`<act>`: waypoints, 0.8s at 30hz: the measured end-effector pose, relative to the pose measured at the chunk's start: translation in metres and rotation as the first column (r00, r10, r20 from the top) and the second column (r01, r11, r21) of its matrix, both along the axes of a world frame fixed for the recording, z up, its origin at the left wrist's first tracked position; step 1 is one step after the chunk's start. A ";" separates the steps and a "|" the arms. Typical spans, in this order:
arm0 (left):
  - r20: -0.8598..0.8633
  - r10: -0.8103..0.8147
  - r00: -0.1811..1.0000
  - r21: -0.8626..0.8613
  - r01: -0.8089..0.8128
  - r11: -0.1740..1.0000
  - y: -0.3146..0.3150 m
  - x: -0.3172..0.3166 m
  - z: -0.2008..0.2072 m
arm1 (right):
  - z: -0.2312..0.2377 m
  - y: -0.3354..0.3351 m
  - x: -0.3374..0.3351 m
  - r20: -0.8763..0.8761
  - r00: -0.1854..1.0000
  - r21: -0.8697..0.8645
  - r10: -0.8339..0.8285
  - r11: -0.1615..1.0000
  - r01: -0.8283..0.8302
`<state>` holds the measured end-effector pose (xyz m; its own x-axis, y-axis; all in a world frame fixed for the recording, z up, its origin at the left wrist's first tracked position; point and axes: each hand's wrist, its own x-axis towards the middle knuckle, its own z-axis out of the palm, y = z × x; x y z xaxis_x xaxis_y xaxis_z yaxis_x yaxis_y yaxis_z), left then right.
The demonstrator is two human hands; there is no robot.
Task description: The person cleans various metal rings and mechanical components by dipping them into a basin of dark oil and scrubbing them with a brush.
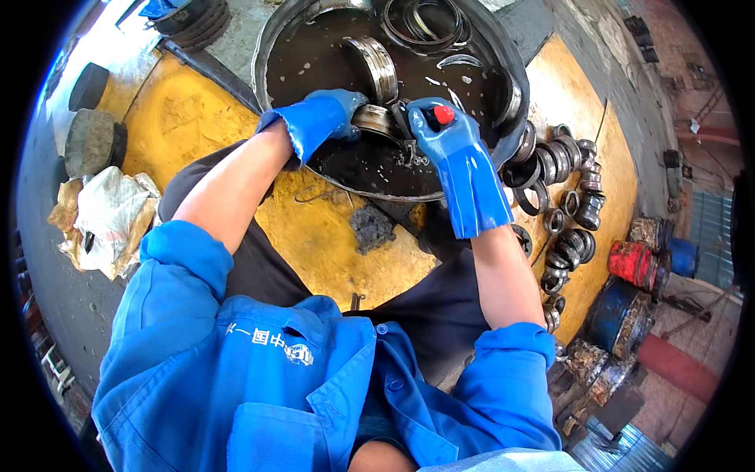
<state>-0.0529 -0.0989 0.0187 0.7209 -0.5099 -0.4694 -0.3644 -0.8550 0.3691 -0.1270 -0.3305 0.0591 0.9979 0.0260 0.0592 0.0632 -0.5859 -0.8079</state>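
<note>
Left hand (pixel 330 112) clasps metal ring (pixel 375 120), band arcing rightward; right hand (pixel 450 135) clenches red-ended tool (pixel 444 115); white lettering (pixel 266 337) on jacket (pixel 189 393) below grip.

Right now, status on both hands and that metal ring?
Left hand gripping wide metal ring. Right hand closed on red-ended tool beside it. Second ring close beyond, in round basin.

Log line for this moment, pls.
left hand: gripping metal ring | right hand: holding red-tipped tool | tub: dark liquid, another ring | right of tub: loose rings
</note>
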 end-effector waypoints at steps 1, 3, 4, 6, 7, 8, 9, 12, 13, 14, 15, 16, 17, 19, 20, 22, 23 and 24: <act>0.007 0.009 1.000 -0.013 -0.009 1.000 -0.004 -0.001 0.000 | 0.003 0.001 -0.002 0.051 0.998 0.057 0.027 0.998 -0.030; 0.009 0.020 1.000 -0.044 -0.020 0.999 -0.007 -0.005 0.001 | 0.008 0.003 -0.006 0.119 0.993 -0.010 0.025 1.000 -0.024; 0.016 0.024 1.000 -0.034 -0.024 0.999 -0.008 -0.005 0.001 | 0.010 0.006 -0.007 0.184 0.982 -0.076 0.030 0.997 -0.016; 0.038 0.023 0.999 -0.003 -0.023 1.000 -0.013 -0.006 -0.002 | 0.008 0.006 -0.007 0.272 0.961 -0.179 0.046 0.984 0.004; 0.069 0.017 0.997 0.000 -0.017 1.000 -0.015 -0.007 -0.004 | 0.000 0.003 -0.006 0.270 0.958 -0.347 0.100 0.938 0.000; 0.078 0.010 0.997 0.008 -0.011 1.000 -0.016 -0.008 -0.005 | -0.006 0.000 -0.005 0.258 0.954 -0.504 0.152 0.864 -0.001; 0.088 0.004 0.996 -0.008 -0.003 1.000 -0.017 -0.008 -0.003 | -0.007 0.000 -0.005 0.147 0.969 -0.595 0.200 0.800 -0.075; 0.111 -0.045 0.993 0.019 0.043 0.999 -0.021 -0.007 -0.002 | -0.014 0.009 -0.003 -0.069 0.960 -0.810 0.273 0.547 -0.214; 0.131 -0.045 0.990 0.035 0.041 0.999 -0.022 -0.007 -0.004 | -0.017 0.016 -0.001 -0.155 0.955 -0.830 0.253 0.491 -0.265; 0.151 -0.045 0.987 0.050 0.038 0.998 -0.022 -0.007 -0.005 | -0.021 0.019 0.000 -0.142 0.959 -0.822 0.243 0.511 -0.252; 0.153 -0.062 0.986 0.066 0.053 0.996 -0.023 -0.010 0.005 | -0.022 0.023 0.000 -0.083 0.967 -0.832 0.239 0.518 -0.199; 0.159 -0.078 0.984 0.085 0.065 0.994 -0.024 -0.009 0.005 | -0.024 0.026 0.001 -0.024 0.972 -0.839 0.233 0.524 -0.146; 0.185 -0.075 0.980 0.103 0.057 0.993 -0.023 -0.008 -0.001 | -0.024 0.027 0.003 -0.055 0.968 -0.842 0.243 0.509 -0.176; 0.226 -0.073 0.971 0.118 0.047 0.992 -0.021 -0.007 -0.003 | -0.031 0.027 0.006 -0.059 0.967 -0.827 0.247 0.530 -0.186; 0.231 -0.090 0.969 0.140 0.059 0.988 -0.017 -0.003 -0.003 | -0.034 0.028 0.007 -0.074 0.962 -0.821 0.263 0.531 -0.209; 0.174 -0.124 0.977 0.219 0.085 0.972 -0.020 0.000 0.022 | -0.029 0.028 0.008 -0.121 0.968 -0.810 0.221 0.542 -0.225; 0.180 -0.148 0.972 0.234 0.104 0.967 -0.017 0.004 0.032 | -0.026 0.026 0.008 -0.153 0.964 -0.806 0.217 0.537 -0.249; 0.263 -0.073 0.962 0.209 0.017 0.978 -0.006 0.008 0.042 | -0.023 0.027 0.008 -0.186 0.958 -0.794 0.217 0.542 -0.277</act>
